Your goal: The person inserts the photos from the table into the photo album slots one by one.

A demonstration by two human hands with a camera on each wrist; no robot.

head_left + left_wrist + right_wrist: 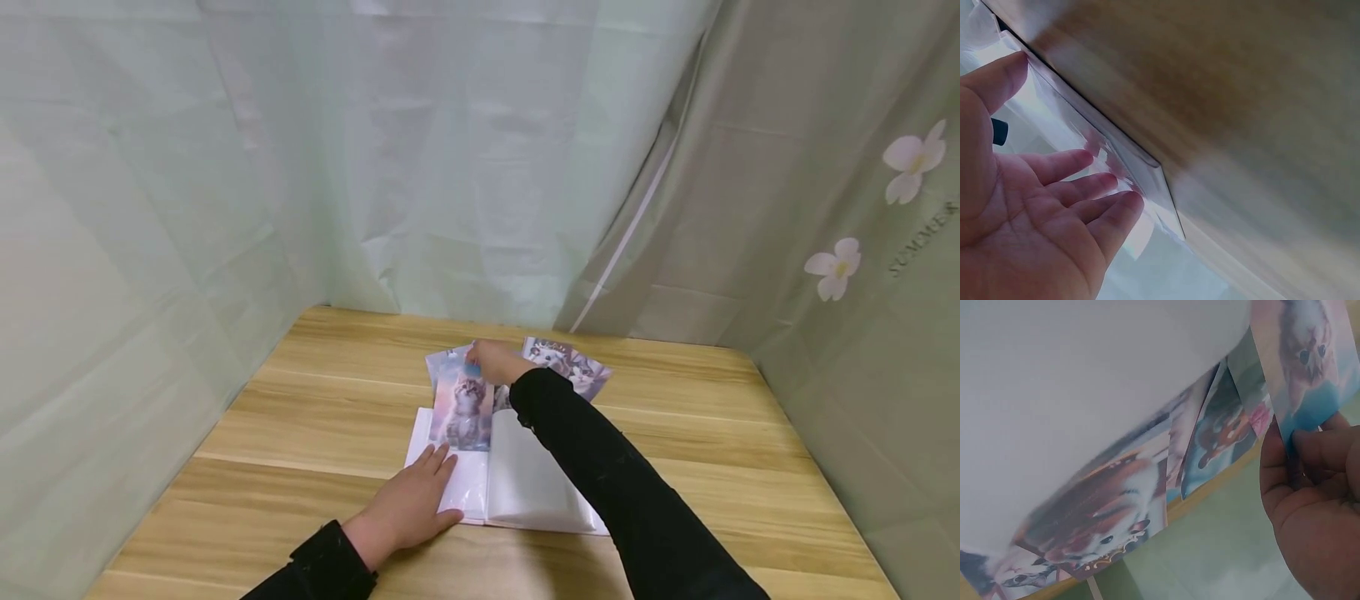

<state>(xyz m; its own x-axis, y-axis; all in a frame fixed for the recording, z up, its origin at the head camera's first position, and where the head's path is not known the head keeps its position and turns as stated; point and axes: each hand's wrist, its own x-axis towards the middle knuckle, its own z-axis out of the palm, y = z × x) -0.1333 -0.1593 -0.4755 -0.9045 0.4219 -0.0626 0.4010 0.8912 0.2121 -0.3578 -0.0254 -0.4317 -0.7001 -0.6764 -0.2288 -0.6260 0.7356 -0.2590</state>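
Head view: open photo album (pixel 540 504); kitten card (pixel 463 408) lies over the album's left page (pixel 472 487), its top reaching past the album's far edge. Right hand (pixel 498 364), just beyond the album, pinches the card's top. Left hand (pixel 412 504) lies at the album's near-left side, fingers straight, fingertips on the page, gripping nothing. Loose cards (pixel 570 367) fan out past the far edge. Step looks like feeding the card into the left page; best done square to the album's spine, page pressed flat, light push so the card doesn't bow. Can't tell if its lower edge is inside a pocket.

Left wrist view: adds the palm side, fingers extended and slightly parted, thumb touching the album's edge. Right hand's grip can't be read here.

Right wrist view: shows the thumb-and-finger pinch at the card's end clearly, plus a teal animal card (pixel 1216 440) beside the album's bulging page, seemingly mostly covered in head view.
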